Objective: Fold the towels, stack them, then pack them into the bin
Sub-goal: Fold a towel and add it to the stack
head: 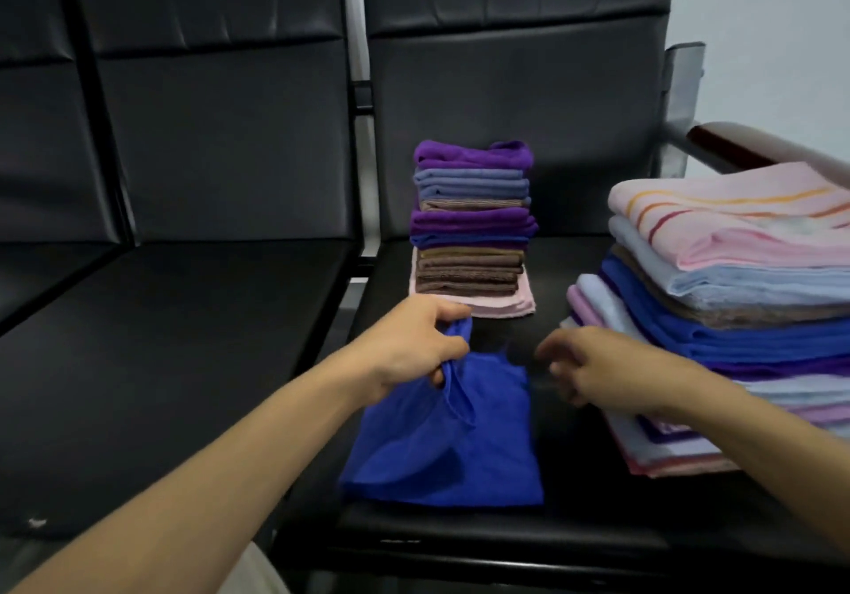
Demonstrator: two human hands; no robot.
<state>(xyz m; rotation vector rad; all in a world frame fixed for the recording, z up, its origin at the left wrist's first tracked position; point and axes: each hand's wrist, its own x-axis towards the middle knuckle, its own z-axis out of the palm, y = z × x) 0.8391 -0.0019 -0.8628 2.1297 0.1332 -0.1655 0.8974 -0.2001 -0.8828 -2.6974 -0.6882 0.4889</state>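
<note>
A blue towel [460, 446] lies partly folded on the black seat [575, 478] in front of me. My left hand [414, 340] grips its far left corner and lifts that edge off the seat. My right hand [593, 368] hovers just right of the towel, fingers loosely curled, holding nothing; it is blurred. Behind the towel stands a neat stack of folded towels [473, 225] in purple, blue, brown and pink. No bin is in view.
A large loose pile of unfolded towels [736, 308], pink, pale blue, blue and purple, fills the right side of the seat against the armrest [745, 138]. An adjoining black seat [175, 340] lies to the left. Seat backs rise behind.
</note>
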